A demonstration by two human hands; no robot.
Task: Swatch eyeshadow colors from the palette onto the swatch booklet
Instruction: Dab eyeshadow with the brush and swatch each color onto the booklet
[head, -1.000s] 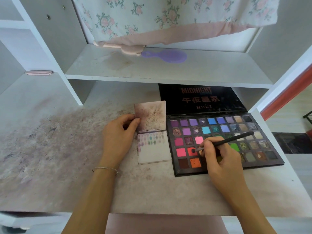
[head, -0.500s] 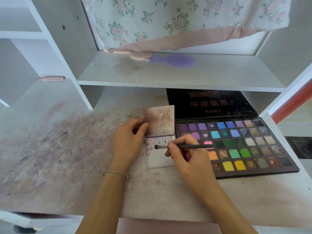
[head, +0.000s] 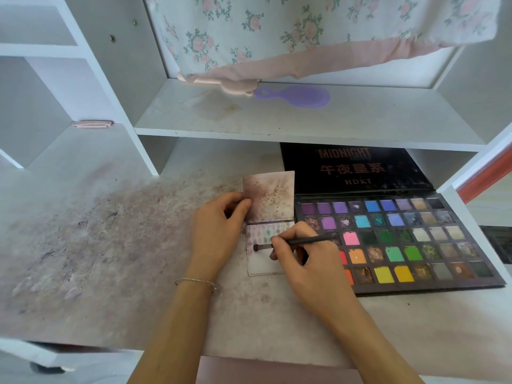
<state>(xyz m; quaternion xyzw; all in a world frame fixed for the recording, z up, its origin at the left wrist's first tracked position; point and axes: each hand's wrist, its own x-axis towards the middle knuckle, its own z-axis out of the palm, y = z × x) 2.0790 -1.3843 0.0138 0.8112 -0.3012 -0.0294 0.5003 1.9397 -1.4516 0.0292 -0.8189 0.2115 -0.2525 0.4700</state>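
Two hands: both at centre frame, on the swatch booklet (head: 270,254).
Left hand (head: 219,231): fingers pinched on the booklet's raised cover, left edge.
Right hand (head: 307,259): closed around the brush (head: 293,243), tip touching the lower page.
Palette (head: 393,239): open on the surface (head: 110,259), just right of the booklet.
Handling: booklet looked thin, light, prone to sliding; best pinned at its edge.

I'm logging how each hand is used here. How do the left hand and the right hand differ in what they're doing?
The left hand pinches the booklet's stained, flipped-up upper page; the right hand grips a thin dark brush. The left hand lies beside the booklet on the desk; the right hand lies over the booklet's lower page and the palette's left edge. Both are bare.
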